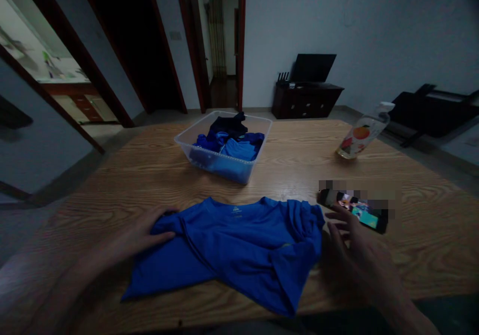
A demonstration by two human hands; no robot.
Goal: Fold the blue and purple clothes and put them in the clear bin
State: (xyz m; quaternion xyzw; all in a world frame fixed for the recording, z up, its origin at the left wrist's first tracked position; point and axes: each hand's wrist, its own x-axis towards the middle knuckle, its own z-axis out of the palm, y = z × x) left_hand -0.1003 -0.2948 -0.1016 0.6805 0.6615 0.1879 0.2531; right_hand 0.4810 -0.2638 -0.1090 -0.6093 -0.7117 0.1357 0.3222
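A blue shirt (239, 240) lies on the wooden table in front of me, its collar toward the far side and its right sleeve bunched up. My left hand (151, 230) rests at the shirt's left shoulder, thumb and fingers apart at the cloth's edge. Just off the right edge of the shirt is my right hand (350, 235), fingers spread and slightly curled, with nothing in it. The fingertips of that hand are near a phone (359, 210) with a lit screen.
Beyond the shirt, a clear plastic bin (220, 167) holds blue and dark clothes (239, 148). A plastic bottle (361, 135) stands at the right on the table (299, 150). A cabinet (307, 100) with a dark screen (313, 68) is by the far wall.
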